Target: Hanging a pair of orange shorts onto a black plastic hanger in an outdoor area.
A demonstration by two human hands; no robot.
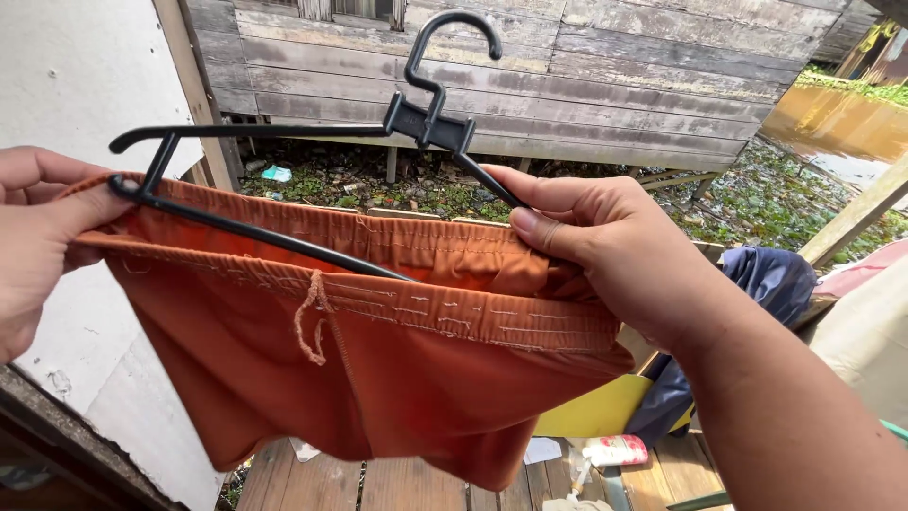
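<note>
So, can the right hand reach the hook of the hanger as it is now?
Probably yes. The right hand grips the shorts and the hanger just below the hook, with open air between.

Below, a floor (416, 483) of brown wooden planks with narrow gaps between them. On the planks, a white scrap of paper (542, 450) and a small white and red packet (615, 450), the two just beside each other. Near the bottom edge, a pale crumpled thing (570, 502), too cut off to tell. At the left end of the planks, another pale scrap (305, 450), half hidden. Resting at the floor, a yellow board (596, 409), tilted.
</note>
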